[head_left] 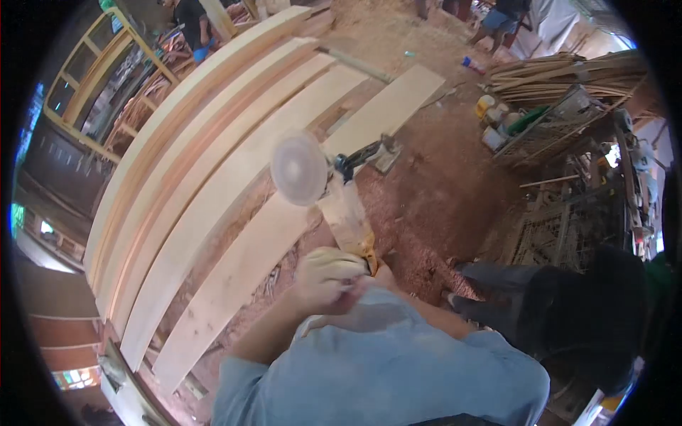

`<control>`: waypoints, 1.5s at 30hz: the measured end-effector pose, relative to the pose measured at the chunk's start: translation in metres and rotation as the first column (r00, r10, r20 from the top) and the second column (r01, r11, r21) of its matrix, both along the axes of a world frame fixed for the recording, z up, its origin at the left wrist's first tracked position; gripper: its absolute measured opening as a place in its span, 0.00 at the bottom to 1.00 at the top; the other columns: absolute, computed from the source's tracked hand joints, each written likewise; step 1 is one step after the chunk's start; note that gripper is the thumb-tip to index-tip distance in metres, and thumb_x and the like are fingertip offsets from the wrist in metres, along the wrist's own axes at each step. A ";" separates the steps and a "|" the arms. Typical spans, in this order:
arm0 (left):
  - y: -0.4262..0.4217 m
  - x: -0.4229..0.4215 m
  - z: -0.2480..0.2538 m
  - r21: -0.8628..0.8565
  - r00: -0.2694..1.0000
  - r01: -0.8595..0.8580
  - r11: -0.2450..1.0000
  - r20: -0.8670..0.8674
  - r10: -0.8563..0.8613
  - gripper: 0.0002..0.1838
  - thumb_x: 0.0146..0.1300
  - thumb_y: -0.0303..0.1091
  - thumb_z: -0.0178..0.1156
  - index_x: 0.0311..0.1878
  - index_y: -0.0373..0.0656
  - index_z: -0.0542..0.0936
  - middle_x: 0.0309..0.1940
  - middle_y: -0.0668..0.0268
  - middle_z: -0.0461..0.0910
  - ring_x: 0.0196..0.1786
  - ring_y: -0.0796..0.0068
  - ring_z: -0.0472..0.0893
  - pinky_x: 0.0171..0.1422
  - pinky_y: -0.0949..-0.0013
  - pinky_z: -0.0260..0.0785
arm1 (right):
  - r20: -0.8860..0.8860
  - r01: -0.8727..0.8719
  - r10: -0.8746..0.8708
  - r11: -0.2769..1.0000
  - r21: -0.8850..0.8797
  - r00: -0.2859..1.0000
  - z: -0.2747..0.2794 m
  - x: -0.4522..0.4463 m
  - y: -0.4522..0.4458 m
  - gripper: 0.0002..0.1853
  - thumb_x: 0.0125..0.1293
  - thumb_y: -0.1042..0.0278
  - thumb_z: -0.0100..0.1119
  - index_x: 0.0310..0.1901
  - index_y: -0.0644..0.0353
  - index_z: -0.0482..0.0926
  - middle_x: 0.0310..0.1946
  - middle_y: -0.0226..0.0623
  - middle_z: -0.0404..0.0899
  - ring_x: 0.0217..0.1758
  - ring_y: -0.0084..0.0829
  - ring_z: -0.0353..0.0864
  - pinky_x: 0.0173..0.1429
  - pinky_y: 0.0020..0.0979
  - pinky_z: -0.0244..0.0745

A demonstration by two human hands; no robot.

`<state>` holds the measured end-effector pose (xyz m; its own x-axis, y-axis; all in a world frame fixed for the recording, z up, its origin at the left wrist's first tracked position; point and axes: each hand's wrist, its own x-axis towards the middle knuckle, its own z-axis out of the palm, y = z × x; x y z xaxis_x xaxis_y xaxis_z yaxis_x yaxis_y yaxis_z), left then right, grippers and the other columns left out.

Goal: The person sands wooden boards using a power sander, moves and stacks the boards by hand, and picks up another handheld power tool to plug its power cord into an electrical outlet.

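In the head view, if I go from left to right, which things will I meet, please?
Yellowish wooden frame → round pale disc of the tool → small blue object on the ground → bundle of thin wood strips.

No legible text, label, number or sign anywhere.

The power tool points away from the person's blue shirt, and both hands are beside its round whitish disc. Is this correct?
Not quite. The head view shows the left hand and right hand at the yellow rear end of the power tool, not beside its whitish disc. The tool does point away from the blue shirt.
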<state>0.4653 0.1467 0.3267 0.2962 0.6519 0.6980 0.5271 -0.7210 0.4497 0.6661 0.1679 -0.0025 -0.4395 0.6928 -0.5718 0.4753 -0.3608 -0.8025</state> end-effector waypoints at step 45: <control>0.047 -0.294 -0.104 -0.529 0.464 -0.845 0.086 -0.641 0.612 0.26 0.48 0.50 0.77 0.34 0.34 0.81 0.32 0.45 0.83 0.38 0.47 0.85 0.44 0.51 0.75 | -0.023 0.319 -0.321 0.946 -0.057 0.947 0.053 -0.012 0.016 0.20 0.53 0.66 0.77 0.46 0.61 0.81 0.36 0.27 0.82 0.39 0.21 0.80 0.46 0.31 0.76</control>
